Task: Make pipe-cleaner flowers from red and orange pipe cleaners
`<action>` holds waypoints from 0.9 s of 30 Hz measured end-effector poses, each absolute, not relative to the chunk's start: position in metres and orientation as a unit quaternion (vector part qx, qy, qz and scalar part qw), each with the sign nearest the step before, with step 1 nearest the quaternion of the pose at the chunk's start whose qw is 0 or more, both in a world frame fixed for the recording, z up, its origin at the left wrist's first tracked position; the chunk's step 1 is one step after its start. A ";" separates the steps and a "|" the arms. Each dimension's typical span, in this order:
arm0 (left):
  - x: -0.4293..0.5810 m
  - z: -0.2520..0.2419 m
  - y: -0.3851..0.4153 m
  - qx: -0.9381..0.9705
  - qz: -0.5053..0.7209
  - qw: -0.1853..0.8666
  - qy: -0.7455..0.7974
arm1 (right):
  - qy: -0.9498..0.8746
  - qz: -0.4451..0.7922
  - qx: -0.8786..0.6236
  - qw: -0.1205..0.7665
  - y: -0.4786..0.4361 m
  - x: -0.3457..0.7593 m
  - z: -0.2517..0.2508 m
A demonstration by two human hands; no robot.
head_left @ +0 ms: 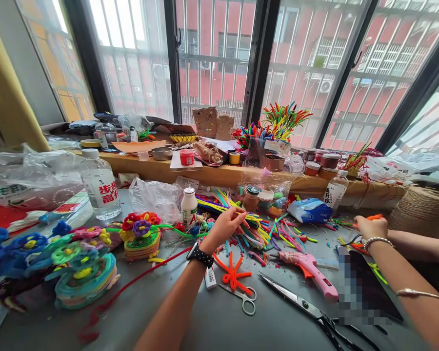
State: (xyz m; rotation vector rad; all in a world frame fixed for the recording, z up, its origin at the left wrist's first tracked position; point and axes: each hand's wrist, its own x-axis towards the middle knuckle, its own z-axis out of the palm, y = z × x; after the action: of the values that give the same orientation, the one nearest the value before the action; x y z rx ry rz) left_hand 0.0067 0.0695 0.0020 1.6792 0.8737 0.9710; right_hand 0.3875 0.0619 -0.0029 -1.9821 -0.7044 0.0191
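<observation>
My left hand (229, 223), with a dark watch on its wrist, reaches over a pile of colourful pipe cleaners (256, 229). Its fingers are bent together against the pile; what they pinch, if anything, is hidden. At the right my right hand (372, 230), wearing a beaded bracelet, is closed around an orange pipe cleaner (374, 217). An orange looped pipe-cleaner shape (232, 274) lies below my left hand, against small scissors (247, 302). Near the middle lie a pink glue gun (309, 270) and large black-handled shears (303, 304).
Pipe-cleaner flower pieces (82, 273) stand at left, beside a clear bottle (99, 187). A small white bottle (189, 207) stands behind my left wrist. A dark tablet-like slab (376, 287), another person's forearm (420, 246) and a twine spool (422, 212) are at right.
</observation>
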 end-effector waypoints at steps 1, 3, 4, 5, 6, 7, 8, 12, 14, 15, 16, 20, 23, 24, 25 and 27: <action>0.006 0.004 0.069 0.697 0.394 0.477 0.363 | -0.266 -0.011 -0.825 0.498 0.060 0.384 -0.001; 0.004 0.009 0.067 0.716 0.374 0.457 0.371 | -0.246 -0.044 -0.824 0.508 0.058 0.376 0.006; 0.004 0.012 0.065 0.728 0.360 0.447 0.376 | -0.254 -0.063 -0.817 0.514 0.056 0.371 0.009; 0.003 0.015 0.063 0.741 0.342 0.435 0.380 | -0.275 -0.083 -0.804 0.520 0.054 0.365 0.013; 0.003 0.018 0.061 0.756 0.320 0.423 0.384 | -0.306 -0.100 -0.788 0.524 0.051 0.357 0.015; 0.002 0.020 0.057 0.771 0.294 0.410 0.388 | -0.340 -0.114 -0.770 0.527 0.047 0.348 0.016; 0.002 0.022 0.054 0.787 0.264 0.396 0.391 | -0.370 -0.126 -0.753 0.529 0.042 0.337 0.015; -0.002 0.020 0.035 0.826 0.145 0.336 0.429 | -0.505 -0.111 -0.682 0.518 0.012 0.274 0.003; -0.007 0.015 0.025 0.825 0.114 0.294 0.470 | -0.584 -0.066 -0.618 0.522 -0.003 0.235 -0.005; -0.010 0.012 0.022 0.821 0.105 0.271 0.491 | -0.608 -0.032 -0.604 0.514 -0.008 0.216 -0.008; -0.013 0.009 0.020 0.818 0.099 0.253 0.507 | -0.625 0.019 -0.598 0.501 -0.012 0.197 -0.012; -0.026 -0.007 0.019 0.809 0.083 0.221 0.538 | -0.696 0.140 -0.593 0.380 -0.016 0.137 -0.023; -0.031 -0.016 0.024 0.812 0.075 0.232 0.531 | -0.718 0.122 -0.614 0.306 -0.018 0.115 -0.030; -0.032 -0.018 0.026 0.812 0.075 0.238 0.527 | -0.720 0.113 -0.626 0.276 -0.020 0.112 -0.031; -0.032 -0.019 0.028 0.812 0.076 0.243 0.525 | -0.723 0.104 -0.635 0.251 -0.023 0.110 -0.033; -0.032 -0.021 0.030 0.810 0.080 0.253 0.523 | -0.730 0.094 -0.643 0.210 -0.028 0.107 -0.036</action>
State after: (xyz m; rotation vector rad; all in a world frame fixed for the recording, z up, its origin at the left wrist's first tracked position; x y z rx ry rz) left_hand -0.0323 0.0302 -0.0209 2.2030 1.4207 0.2176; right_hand 0.1072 -0.0281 -0.0358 -1.7881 -2.0305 0.2605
